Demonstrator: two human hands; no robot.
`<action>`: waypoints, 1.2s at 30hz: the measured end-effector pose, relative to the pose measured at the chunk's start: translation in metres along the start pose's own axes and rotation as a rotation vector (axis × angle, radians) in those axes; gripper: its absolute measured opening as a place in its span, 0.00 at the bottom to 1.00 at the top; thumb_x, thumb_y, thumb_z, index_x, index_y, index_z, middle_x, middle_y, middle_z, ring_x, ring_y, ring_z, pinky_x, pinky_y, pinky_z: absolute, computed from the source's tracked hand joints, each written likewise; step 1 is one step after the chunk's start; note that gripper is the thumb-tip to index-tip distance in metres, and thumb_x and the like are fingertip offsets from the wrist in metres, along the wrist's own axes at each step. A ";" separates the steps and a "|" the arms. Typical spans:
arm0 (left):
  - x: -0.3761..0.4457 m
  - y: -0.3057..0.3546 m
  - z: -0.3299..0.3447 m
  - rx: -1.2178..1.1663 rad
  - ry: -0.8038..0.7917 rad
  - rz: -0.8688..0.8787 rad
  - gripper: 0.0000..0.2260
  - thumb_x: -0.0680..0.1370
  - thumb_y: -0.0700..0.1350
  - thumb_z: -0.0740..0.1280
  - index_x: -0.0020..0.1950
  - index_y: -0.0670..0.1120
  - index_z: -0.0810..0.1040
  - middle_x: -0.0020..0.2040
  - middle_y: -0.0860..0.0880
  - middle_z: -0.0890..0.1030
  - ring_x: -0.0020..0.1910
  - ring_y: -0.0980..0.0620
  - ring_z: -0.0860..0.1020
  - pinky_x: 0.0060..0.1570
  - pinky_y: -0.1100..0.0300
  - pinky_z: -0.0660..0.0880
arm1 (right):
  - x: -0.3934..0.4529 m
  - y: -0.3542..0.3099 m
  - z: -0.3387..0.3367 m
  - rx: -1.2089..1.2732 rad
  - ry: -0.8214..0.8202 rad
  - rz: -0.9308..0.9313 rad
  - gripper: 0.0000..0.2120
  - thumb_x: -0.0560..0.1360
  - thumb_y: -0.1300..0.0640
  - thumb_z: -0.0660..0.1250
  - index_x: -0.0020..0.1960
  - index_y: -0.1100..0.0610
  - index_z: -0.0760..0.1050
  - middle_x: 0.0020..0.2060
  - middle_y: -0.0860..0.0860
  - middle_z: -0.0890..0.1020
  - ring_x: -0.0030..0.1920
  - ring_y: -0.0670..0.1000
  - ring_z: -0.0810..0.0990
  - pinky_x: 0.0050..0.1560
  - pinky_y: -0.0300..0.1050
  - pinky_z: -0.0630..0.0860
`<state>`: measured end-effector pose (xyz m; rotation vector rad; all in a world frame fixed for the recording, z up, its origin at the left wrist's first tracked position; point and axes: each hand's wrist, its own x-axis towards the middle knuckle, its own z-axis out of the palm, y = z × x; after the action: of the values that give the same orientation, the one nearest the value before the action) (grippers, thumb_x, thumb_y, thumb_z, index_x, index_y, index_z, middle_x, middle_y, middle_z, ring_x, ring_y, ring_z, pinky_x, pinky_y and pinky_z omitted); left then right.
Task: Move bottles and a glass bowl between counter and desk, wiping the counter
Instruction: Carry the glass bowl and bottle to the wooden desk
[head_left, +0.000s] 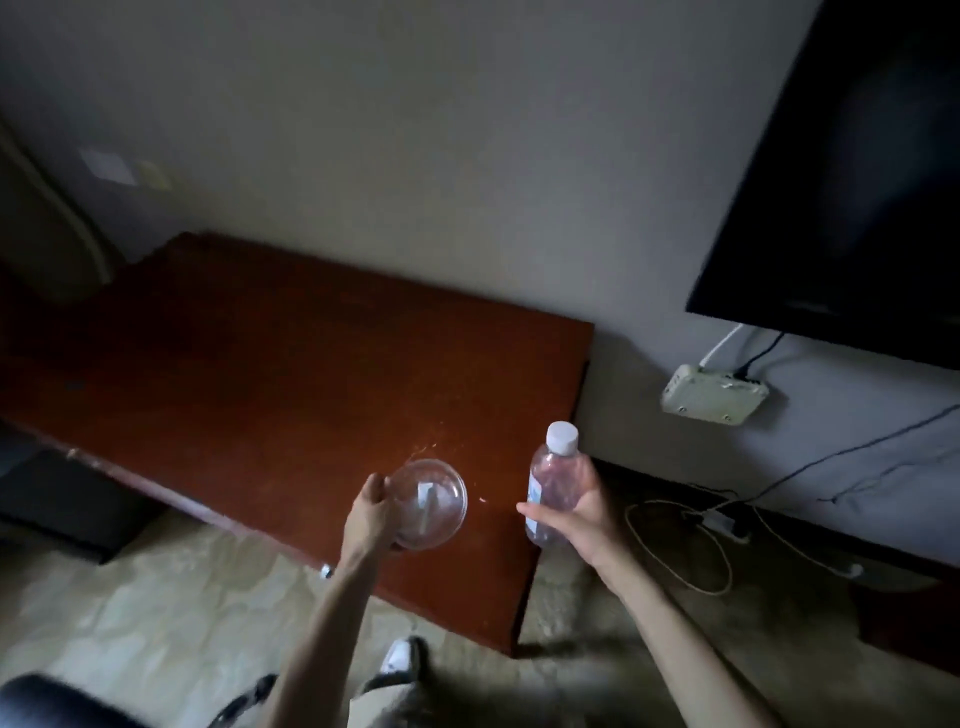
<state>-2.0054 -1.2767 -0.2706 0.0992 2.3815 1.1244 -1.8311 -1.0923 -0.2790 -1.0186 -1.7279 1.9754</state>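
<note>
Standing over the reddish wooden desk (270, 364), the person carries both items above its near right corner. The left hand (371, 512) grasps the rim of the glass bowl (428, 504), tilted over the desk; a one-sided hold on slick glass could slip. The right hand (574, 506) wraps the clear water bottle (553, 480), upright just past the desk's right edge, where set down short it would topple off.

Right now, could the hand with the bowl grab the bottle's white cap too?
Probably not. The left hand already grips the glass bowl, so its fingers are busy. The right hand holds the bottle; its white cap stays uncovered.
</note>
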 end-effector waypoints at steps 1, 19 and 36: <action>0.023 -0.001 -0.001 0.070 -0.042 0.009 0.09 0.81 0.43 0.55 0.50 0.47 0.74 0.45 0.45 0.81 0.36 0.44 0.83 0.27 0.50 0.81 | 0.008 0.003 0.012 0.018 0.055 0.005 0.31 0.62 0.76 0.76 0.58 0.56 0.70 0.52 0.49 0.79 0.46 0.32 0.80 0.49 0.29 0.76; 0.187 -0.001 0.019 0.214 -0.454 -0.054 0.12 0.81 0.48 0.62 0.62 0.45 0.71 0.54 0.40 0.79 0.34 0.43 0.80 0.16 0.63 0.72 | 0.055 0.041 0.124 -0.087 0.473 0.079 0.36 0.56 0.65 0.82 0.60 0.51 0.74 0.54 0.48 0.82 0.55 0.43 0.81 0.56 0.36 0.76; 0.131 -0.009 -0.035 0.116 -0.744 0.045 0.12 0.82 0.48 0.60 0.50 0.41 0.77 0.43 0.40 0.83 0.37 0.44 0.82 0.40 0.52 0.79 | -0.023 0.068 0.120 0.063 0.699 0.182 0.29 0.65 0.63 0.78 0.63 0.49 0.73 0.64 0.48 0.75 0.65 0.47 0.73 0.64 0.42 0.73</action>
<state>-2.1352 -1.2719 -0.3122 0.5170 1.7710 0.7773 -1.8840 -1.2092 -0.3361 -1.6370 -1.2095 1.4762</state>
